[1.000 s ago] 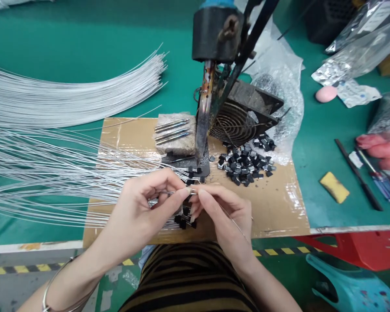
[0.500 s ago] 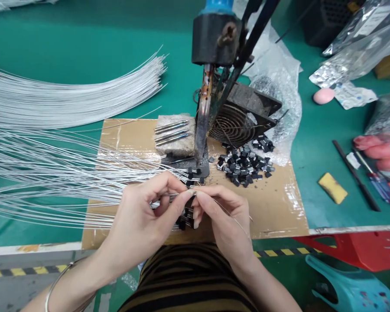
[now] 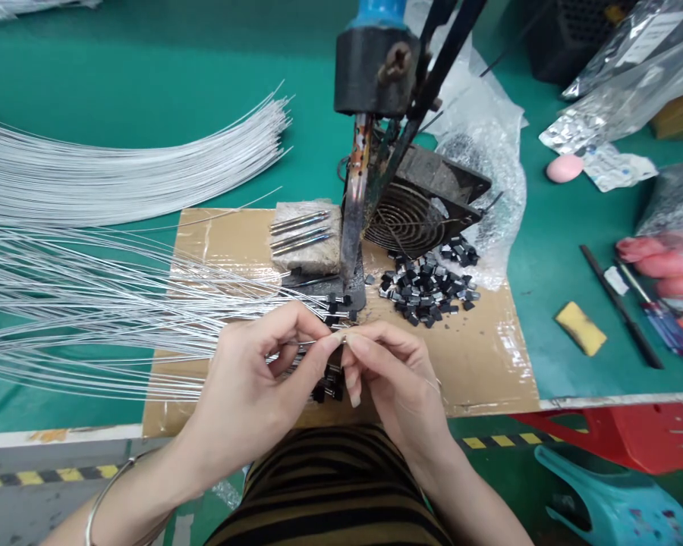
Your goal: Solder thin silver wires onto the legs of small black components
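Observation:
My left hand (image 3: 262, 387) pinches a thin grey wire (image 3: 306, 343) between thumb and forefinger. Its tip meets the fingertips of my right hand (image 3: 398, 379), which is closed in a pinch too. Whatever lies between the right fingertips is tiny and mostly hidden. Under and behind both hands are wires (image 3: 205, 303) ending in black connectors (image 3: 333, 383). Just beyond the fingers, the metal tip of a soldering iron (image 3: 353, 227) points down from its black holder. Right of the tip lies a pile of small black and silver connectors (image 3: 426, 292).
Cardboard (image 3: 489, 364) covers the work area on the green table. A bundle of white wires (image 3: 148, 178) lies at the left. Behind the iron stand a fan (image 3: 410, 216) and bubble wrap (image 3: 498, 189). A grey block (image 3: 310, 258) bears metal rods. A yellow sponge (image 3: 580, 327) sits right.
My right hand has turned slightly, its wrist shifting right and its lower fingers rearranging. The thin strand seen across that hand before is now barely visible. My left hand hardly moves.

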